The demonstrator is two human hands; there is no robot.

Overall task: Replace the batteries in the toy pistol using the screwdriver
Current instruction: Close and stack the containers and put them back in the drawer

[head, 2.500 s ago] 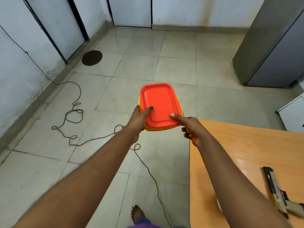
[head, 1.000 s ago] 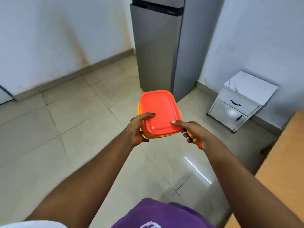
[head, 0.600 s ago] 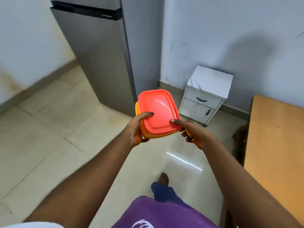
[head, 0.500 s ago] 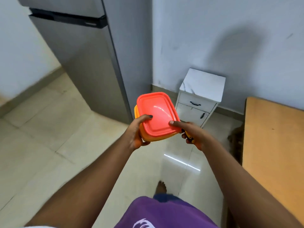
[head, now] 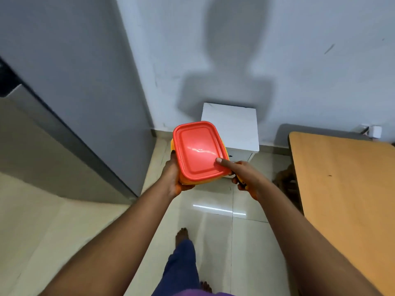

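Fridge left, white cabinet ahead, wooden table right.

The person's left hand and right hand hold a yellow box with a red lid over the floor, between a grey fridge and a wooden table.

We see 2 bare forearms with no sleeves, watch or bands on them. The left hand and right hand wear no gloves or rings that we can make out. Low in the frame sits a strip of purple top. Below it 1 leg wears dark blue trousers, and both feet are bare.
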